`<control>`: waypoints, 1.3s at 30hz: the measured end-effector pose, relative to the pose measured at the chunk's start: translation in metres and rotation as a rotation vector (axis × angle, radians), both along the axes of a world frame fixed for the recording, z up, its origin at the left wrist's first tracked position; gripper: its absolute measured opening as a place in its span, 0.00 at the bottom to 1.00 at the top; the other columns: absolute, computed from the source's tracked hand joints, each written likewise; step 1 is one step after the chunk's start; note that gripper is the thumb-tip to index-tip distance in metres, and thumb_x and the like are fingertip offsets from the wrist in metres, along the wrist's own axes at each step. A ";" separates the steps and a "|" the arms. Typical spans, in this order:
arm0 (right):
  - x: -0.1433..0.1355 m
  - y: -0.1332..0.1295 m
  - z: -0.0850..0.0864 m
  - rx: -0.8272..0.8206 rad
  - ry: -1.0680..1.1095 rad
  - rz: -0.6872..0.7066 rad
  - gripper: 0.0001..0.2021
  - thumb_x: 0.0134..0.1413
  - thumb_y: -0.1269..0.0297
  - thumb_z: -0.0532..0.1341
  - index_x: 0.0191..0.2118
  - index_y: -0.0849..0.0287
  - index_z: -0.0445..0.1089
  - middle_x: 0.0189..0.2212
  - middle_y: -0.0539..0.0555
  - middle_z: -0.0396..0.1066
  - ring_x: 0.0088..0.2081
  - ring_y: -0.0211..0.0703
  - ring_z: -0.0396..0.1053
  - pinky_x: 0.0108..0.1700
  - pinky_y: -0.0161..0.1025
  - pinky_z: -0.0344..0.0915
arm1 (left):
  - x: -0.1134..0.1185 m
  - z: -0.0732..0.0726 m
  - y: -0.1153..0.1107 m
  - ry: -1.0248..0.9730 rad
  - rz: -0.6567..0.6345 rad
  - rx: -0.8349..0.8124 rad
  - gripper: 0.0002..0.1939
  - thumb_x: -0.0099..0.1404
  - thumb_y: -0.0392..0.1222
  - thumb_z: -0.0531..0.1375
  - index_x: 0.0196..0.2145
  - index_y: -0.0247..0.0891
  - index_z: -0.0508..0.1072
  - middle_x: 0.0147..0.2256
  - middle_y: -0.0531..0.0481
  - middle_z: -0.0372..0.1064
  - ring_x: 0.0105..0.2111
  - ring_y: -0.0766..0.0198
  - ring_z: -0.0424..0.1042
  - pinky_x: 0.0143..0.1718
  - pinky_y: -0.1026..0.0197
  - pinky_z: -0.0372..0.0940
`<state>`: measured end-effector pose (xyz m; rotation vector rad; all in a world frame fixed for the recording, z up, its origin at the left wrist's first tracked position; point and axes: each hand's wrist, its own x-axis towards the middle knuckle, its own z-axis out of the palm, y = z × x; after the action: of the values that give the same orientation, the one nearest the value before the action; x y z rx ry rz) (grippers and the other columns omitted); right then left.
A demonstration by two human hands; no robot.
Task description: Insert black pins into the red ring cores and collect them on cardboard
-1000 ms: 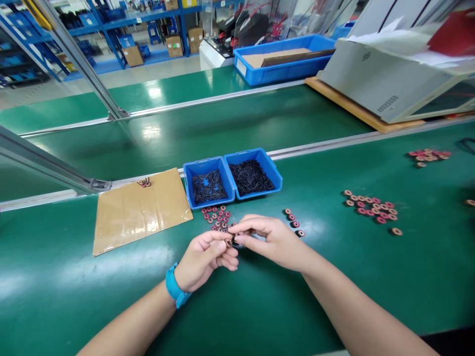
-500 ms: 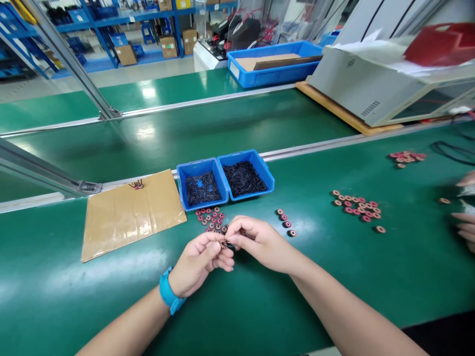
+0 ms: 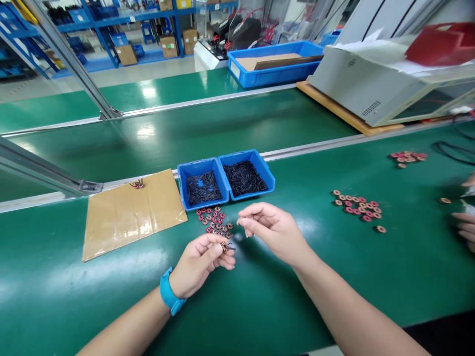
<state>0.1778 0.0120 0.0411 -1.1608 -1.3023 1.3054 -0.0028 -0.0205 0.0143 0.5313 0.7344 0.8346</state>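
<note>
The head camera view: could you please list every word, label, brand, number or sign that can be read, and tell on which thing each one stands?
No text can be read.
White label on the large blue tray: too small and blurred.
Label on a cardboard box: too small and blurred.
White tag on the blue shelf: too small.
Ring in the left hand: no lettering visible.

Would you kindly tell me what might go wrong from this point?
The small ring is pinched between the thumb and fingers of the left hand, so it might slip and mix with the loose rings just beyond. Its thin dark leads stick out past the fingers and could bend or snag if the right hand brushes them.
</note>
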 end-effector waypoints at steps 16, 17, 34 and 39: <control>-0.005 -0.006 0.003 0.013 0.031 0.049 0.11 0.43 0.56 0.66 0.27 0.59 0.72 0.23 0.52 0.73 0.21 0.34 0.66 0.24 0.35 0.68 | -0.002 -0.001 0.000 -0.086 -0.013 -0.056 0.13 0.55 0.46 0.64 0.32 0.33 0.73 0.24 0.49 0.73 0.22 0.69 0.71 0.25 0.66 0.66; -0.005 -0.007 0.002 0.014 0.029 0.052 0.10 0.43 0.56 0.66 0.27 0.59 0.72 0.23 0.52 0.73 0.21 0.34 0.66 0.24 0.36 0.68 | -0.001 -0.001 0.000 -0.086 -0.014 -0.055 0.13 0.55 0.47 0.64 0.31 0.33 0.73 0.24 0.49 0.73 0.22 0.69 0.71 0.25 0.66 0.66; -0.006 -0.007 -0.001 0.027 0.054 0.082 0.03 0.45 0.66 0.65 0.29 0.59 0.73 0.24 0.52 0.73 0.23 0.33 0.67 0.26 0.34 0.68 | -0.001 0.000 0.001 -0.099 0.029 -0.074 0.14 0.53 0.47 0.66 0.32 0.32 0.73 0.24 0.50 0.74 0.21 0.70 0.71 0.24 0.69 0.66; -0.007 -0.007 -0.003 0.057 0.080 0.069 0.02 0.46 0.67 0.65 0.29 0.59 0.72 0.25 0.51 0.74 0.23 0.33 0.68 0.26 0.32 0.68 | -0.001 -0.001 0.001 -0.092 0.026 -0.072 0.14 0.53 0.46 0.65 0.33 0.32 0.73 0.24 0.50 0.73 0.21 0.71 0.70 0.24 0.68 0.65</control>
<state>0.1706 0.0046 0.0382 -1.0218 -1.3222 1.3423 -0.0038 -0.0192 0.0131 0.4168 0.6851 0.8476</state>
